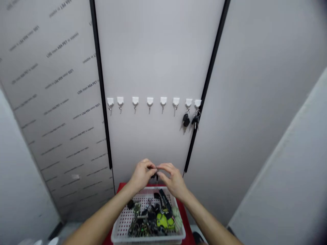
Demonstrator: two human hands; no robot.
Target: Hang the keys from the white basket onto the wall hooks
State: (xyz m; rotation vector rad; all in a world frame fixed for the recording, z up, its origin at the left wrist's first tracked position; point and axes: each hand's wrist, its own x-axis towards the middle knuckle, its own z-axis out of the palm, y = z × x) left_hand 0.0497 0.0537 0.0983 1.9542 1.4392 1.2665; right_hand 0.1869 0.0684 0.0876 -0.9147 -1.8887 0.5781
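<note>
My left hand [143, 174] and my right hand [172, 178] meet above the far edge of a white basket [122, 217]. Their fingers pinch a small bunch of dark keys [157, 177], which hangs down between them; the fingers hide most of it. Below, the basket holds a heap of keys [143, 226] and key rings, with yellow-green tags [163, 221] and a dark strap [165, 200] among them. On the wall ahead is a row of several white hooks [150, 101]. Black-headed keys [186, 119] hang from one hook, and another key bunch [196, 119] from the rightmost.
The basket stands on a red surface [187, 224] against the pale wall panel [153, 139]. Black strips [100, 75] run down both sides of that panel. Printed film covers the left panel [58, 112]. Grey walls close in at left and right.
</note>
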